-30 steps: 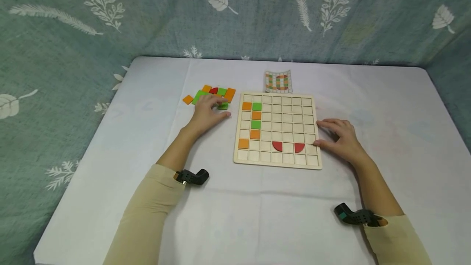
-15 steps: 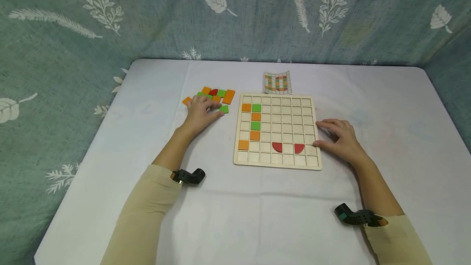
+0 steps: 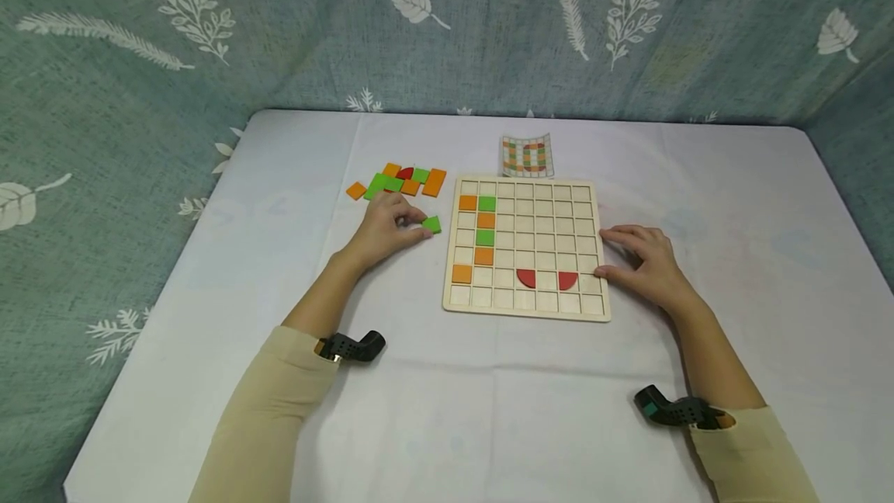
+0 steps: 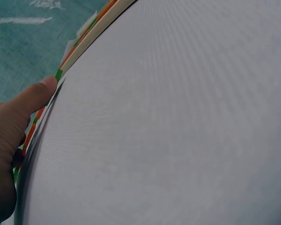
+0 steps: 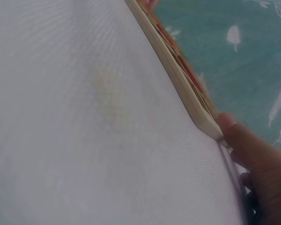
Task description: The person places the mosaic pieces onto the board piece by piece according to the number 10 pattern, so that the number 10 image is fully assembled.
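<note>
My left hand (image 3: 386,230) pinches a green square tile (image 3: 432,224) between thumb and fingers, just left of the wooden grid board (image 3: 527,310). In the left wrist view the thumb lies against the green tile's edge (image 4: 59,74). My right hand (image 3: 646,264) rests at the board's right edge, thumb and fingertips touching the frame; the right wrist view shows the thumb on the board's corner (image 5: 210,125). On the board, orange squares (image 3: 462,274) and green squares (image 3: 485,237) fill cells at the left, and two red quarter-circle tiles (image 3: 527,279) lie in a lower row.
Behind the left hand lies a loose pile of orange, green and red tiles (image 3: 393,184), with a single orange tile (image 3: 356,190) at its left. A printed pattern card (image 3: 527,155) lies behind the board. The white-covered table (image 3: 433,410) ends at a green leaf-print curtain (image 3: 447,29).
My left hand has drawn back from the pile toward the near side, and a green tile has come out between its fingers toward the board. The right hand has stayed put.
</note>
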Demonstrator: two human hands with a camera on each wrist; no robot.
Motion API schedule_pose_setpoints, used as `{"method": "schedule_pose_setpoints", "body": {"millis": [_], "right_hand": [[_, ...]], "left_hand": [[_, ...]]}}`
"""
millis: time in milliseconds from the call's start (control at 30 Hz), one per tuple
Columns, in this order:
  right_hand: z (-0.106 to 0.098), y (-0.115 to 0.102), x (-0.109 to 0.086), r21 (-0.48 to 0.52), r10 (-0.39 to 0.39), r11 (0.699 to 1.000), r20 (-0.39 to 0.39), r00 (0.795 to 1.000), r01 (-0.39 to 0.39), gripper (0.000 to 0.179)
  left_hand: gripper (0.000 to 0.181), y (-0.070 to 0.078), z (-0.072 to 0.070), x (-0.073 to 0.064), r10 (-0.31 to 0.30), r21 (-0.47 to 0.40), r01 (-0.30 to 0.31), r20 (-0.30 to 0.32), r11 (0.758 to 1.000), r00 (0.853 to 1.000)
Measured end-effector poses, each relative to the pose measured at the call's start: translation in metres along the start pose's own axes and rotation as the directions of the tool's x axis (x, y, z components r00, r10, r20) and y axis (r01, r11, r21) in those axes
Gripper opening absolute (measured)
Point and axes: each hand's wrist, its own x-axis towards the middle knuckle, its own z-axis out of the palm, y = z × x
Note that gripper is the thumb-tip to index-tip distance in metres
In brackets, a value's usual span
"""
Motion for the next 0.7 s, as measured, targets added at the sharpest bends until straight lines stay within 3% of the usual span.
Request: {"method": "schedule_pose_setpoints", "body": {"millis": [433, 567, 700], "right_hand": [[-0.001, 0.001, 0.0, -0.005, -0.018, 1.0, -0.003, 1.0, 0.018, 0.06], [-0.001, 0.001, 0.0, 0.001, -0.012, 1.0, 0.001, 1.0, 0.012, 0.059], [-0.001, 0.0, 0.0, 0.016, 0.005, 1.0, 0.012, 1.0, -0.006, 0.058]], "left_hand": [[0.024, 0.022, 0.005, -0.006, 0.008, -0.076, -0.004, 0.058, 0.997, 0.998], [0.026, 0.033, 0.009, -0.008, 0.095, -0.077, -0.09, 0.069, 0.993, 0.993], [0.025, 0.043, 0.014, -0.011, 0.216, -0.06, -0.212, 0.059, 0.975, 0.975]]}}
